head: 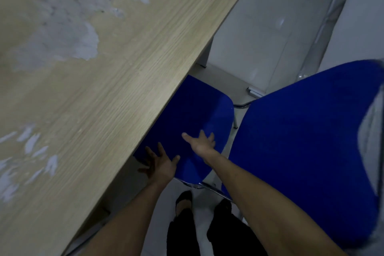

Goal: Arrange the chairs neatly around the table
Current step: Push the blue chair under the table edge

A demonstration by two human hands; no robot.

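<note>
A blue fabric chair seat (193, 114) sits partly tucked under the edge of the light wood table (99, 72). Its blue backrest (307, 151) rises large at the right, close to the camera. My left hand (160, 164) lies flat with fingers spread on the seat's near left corner, beside the table edge. My right hand (200, 141) rests palm down, fingers apart, on the seat's near right part. Neither hand is closed around anything. The chair's chrome frame (212, 188) shows below the seat.
The tabletop has worn white patches (68, 41) where the surface has peeled. A grey table leg (207, 54) stands beyond the seat. Pale floor tiles (259, 33) stretch to the right. My feet in dark shoes (184, 201) stand just behind the chair.
</note>
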